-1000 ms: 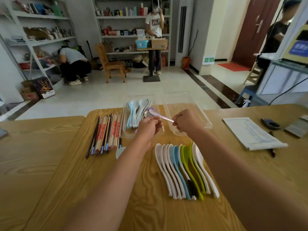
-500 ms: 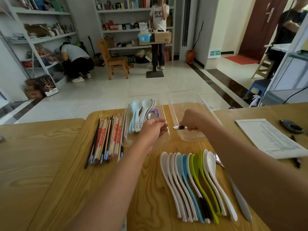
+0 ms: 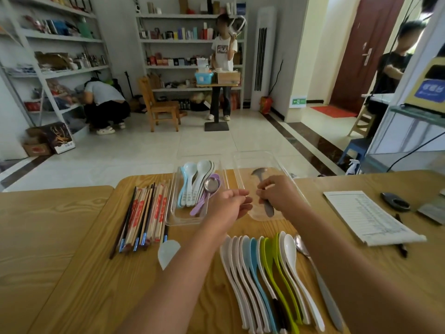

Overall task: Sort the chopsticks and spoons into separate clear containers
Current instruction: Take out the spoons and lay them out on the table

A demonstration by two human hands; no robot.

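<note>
Left of the spoon container (image 3: 178, 216), the chopsticks (image 3: 147, 213) lie bundled lengthwise on the table (image 3: 72, 237), unsorted, I judge because spoons are going first. Just right of that container I see the left hand (image 3: 232, 204) hovering, fingers loosely spread and holding nothing, probably kept close to help with the next piece. Farther right of it the right hand (image 3: 279, 194) pinches the handle of a metal spoon (image 3: 268, 210) low inside the second clear container (image 3: 238, 175), seemingly the wrong bin; the loose spoons (image 3: 265, 273) wait nearer me.

Storeroom-type shop — shelves (image 3: 168, 40) w/ boxed goods (image 3: 180, 34)
</note>
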